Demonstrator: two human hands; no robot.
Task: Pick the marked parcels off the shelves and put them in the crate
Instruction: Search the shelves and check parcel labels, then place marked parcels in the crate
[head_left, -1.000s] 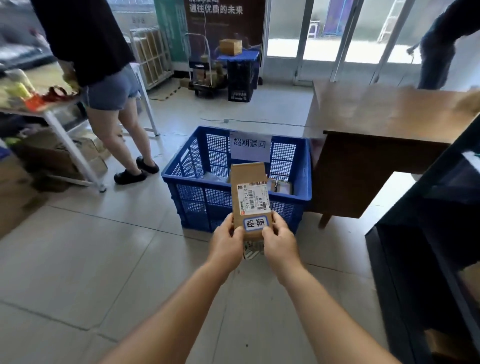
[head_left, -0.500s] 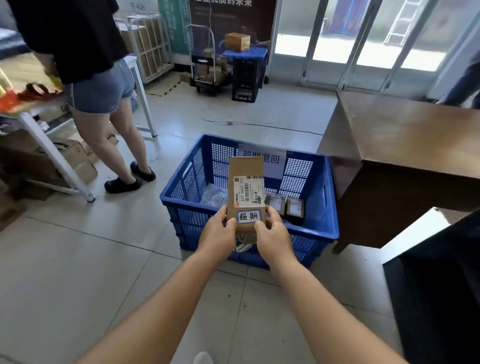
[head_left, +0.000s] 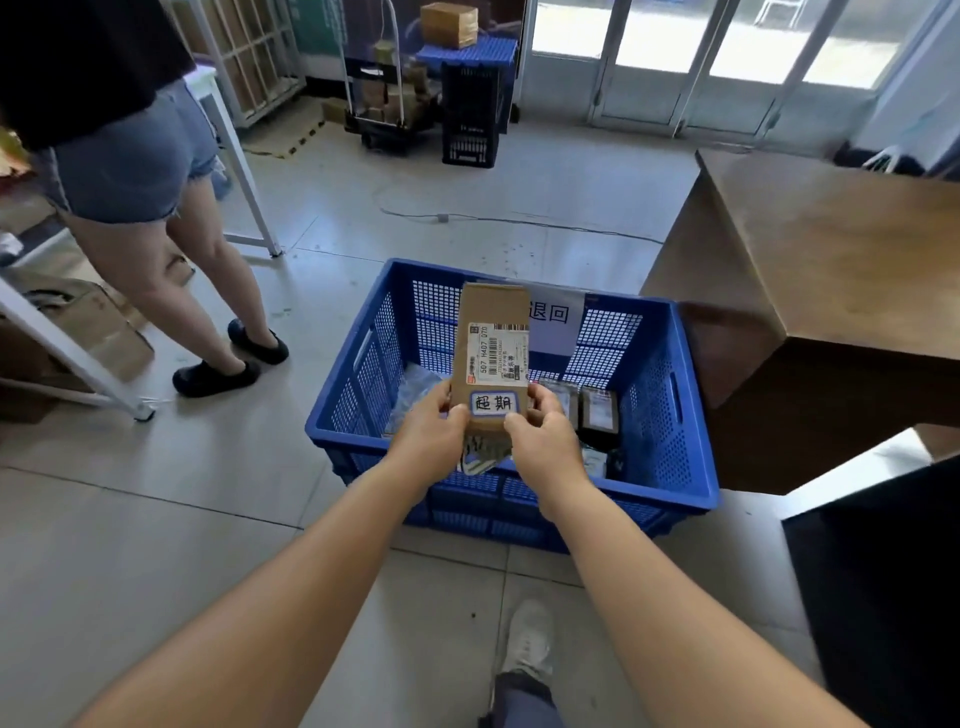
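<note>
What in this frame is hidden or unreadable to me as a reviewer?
- Crate sign: left characters hidden behind the held cardboard parcel, head view.
- Shipping label fine print: too small.
- Crate contents beneath the left hand and right hand: covered.
- Standing person: cut off by the top edge.

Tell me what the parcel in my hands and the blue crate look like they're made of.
Parcel: brown corrugated cardboard by its matte tan faces and folded edges, with glossy paper labels. Blue crate: moulded plastic, likely rigid, by its uniform colour, perforated grid walls and slight sheen.
</note>
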